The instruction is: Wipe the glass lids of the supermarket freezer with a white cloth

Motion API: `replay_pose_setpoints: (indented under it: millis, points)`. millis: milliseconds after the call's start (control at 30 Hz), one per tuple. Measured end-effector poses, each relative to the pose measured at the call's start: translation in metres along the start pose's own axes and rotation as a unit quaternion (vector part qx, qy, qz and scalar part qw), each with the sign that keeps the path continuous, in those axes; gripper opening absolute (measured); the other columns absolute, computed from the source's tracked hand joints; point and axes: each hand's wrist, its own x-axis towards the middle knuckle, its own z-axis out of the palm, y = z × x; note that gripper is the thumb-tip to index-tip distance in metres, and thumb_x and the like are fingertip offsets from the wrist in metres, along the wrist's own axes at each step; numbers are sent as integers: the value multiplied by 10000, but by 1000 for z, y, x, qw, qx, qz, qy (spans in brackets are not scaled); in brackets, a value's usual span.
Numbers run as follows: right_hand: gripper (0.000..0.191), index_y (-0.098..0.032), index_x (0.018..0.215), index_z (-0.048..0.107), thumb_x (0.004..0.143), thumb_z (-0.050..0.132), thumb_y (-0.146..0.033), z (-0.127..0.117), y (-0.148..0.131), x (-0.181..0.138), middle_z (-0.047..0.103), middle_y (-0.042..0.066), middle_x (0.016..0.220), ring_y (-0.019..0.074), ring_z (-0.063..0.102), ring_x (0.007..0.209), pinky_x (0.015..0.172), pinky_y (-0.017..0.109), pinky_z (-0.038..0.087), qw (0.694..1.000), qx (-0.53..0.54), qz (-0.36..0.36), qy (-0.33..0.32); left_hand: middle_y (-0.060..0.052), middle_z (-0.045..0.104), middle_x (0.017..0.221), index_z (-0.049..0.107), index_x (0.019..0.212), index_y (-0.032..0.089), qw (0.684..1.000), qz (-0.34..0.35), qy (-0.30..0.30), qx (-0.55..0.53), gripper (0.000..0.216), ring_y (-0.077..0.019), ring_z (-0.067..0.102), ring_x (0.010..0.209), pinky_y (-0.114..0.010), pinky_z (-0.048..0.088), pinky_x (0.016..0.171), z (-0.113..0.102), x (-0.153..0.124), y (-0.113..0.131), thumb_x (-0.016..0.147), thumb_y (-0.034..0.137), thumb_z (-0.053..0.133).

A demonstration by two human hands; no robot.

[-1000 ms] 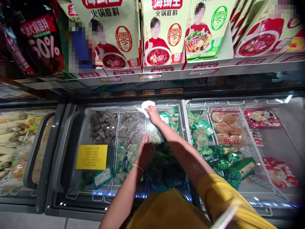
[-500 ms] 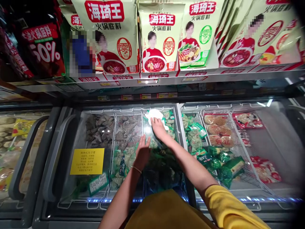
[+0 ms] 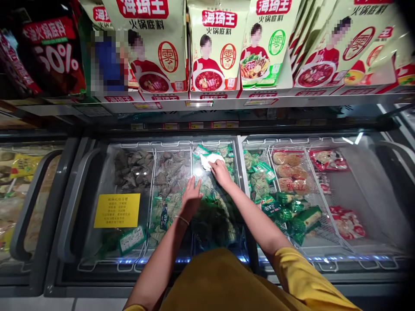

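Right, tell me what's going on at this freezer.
A person in a yellow top leans over a chest freezer in a shop. The right hand presses a white cloth against the glass lid, and the left hand lies flat on the lid beside it. Under the glass are baskets of wrapped dumplings and green packets. Soup base bags stand on the shelf above.
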Motion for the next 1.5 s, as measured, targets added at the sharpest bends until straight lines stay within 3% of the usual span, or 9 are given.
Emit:
replay_pose_setpoints:
  millis: [200, 400, 667, 867, 1000, 1133, 1233, 1367, 1500]
  points:
    - [403, -181, 1316, 661, 967, 464, -144, 5, -2, 21, 602, 140, 1193, 296, 517, 1142, 996, 405, 471, 998, 44, -14, 31, -146, 221, 1695, 402, 1557, 197, 1000, -6, -9, -11, 673, -325, 223, 1575, -446, 359, 1242, 1, 2, -3, 920, 251, 612]
    - [466, -207, 1433, 573, 986, 449, -169, 13, -26, -71, 618, 129, 1090, 293, 552, 1083, 929, 386, 503, 996, 76, 12, 35, -158, 266, 1677, 416, 1527, 163, 1000, 2, 19, -9, 603, -281, 213, 1581, -443, 347, 1248, 3, -8, -2, 945, 235, 557]
    - [368, -224, 1308, 663, 1010, 448, -217, 38, -48, -173, 631, 125, 1057, 290, 591, 1027, 836, 389, 541, 998, 60, 4, -23, -166, 332, 1647, 440, 1498, 157, 999, 3, 53, 8, 568, -280, 258, 1568, -455, 361, 1246, 23, -73, -10, 940, 209, 534]
    - [338, -165, 1200, 702, 958, 467, -162, 22, -16, -132, 599, 141, 1140, 287, 578, 1046, 883, 388, 514, 993, 81, 63, 55, -136, 316, 1662, 437, 1506, 178, 999, 8, 33, 1, 568, -279, 245, 1574, -448, 390, 1235, 22, -92, -18, 948, 225, 532]
    - [341, -145, 1158, 705, 920, 463, -117, 34, -30, -117, 607, 142, 1132, 287, 569, 1038, 904, 384, 496, 979, 115, 130, 107, -131, 318, 1662, 448, 1503, 171, 1000, 7, 8, 0, 575, -274, 250, 1573, -427, 386, 1243, 16, -89, -21, 941, 228, 557]
    - [332, -201, 1162, 689, 955, 441, -127, 51, -54, -147, 622, 111, 1094, 275, 556, 1027, 871, 365, 496, 994, 93, 29, 55, -130, 311, 1666, 433, 1513, 153, 1000, 16, 6, -4, 600, -275, 251, 1572, -421, 349, 1266, 16, -88, -24, 934, 224, 575]
    - [307, -214, 1156, 682, 972, 447, -143, 42, -42, -160, 630, 119, 1119, 284, 554, 1037, 849, 375, 502, 998, 61, -28, -6, -131, 311, 1665, 423, 1519, 158, 1000, 18, 10, -11, 606, -267, 242, 1575, -422, 341, 1271, 18, -88, -26, 935, 219, 574]
    - [301, -187, 1149, 674, 963, 444, -129, 21, -15, -142, 618, 142, 1171, 301, 551, 1056, 870, 404, 504, 996, 39, 71, 27, -135, 286, 1673, 417, 1523, 150, 1000, 13, -2, -20, 620, -270, 230, 1579, -424, 347, 1267, 19, -86, -28, 929, 211, 584]
    - [322, -158, 1160, 653, 965, 402, -108, 35, -39, -134, 602, 145, 1175, 289, 541, 1065, 920, 403, 493, 979, 45, 170, 98, -128, 285, 1675, 416, 1525, 165, 999, 21, -5, -27, 636, -265, 228, 1579, -419, 355, 1260, 18, -85, -30, 917, 199, 601]
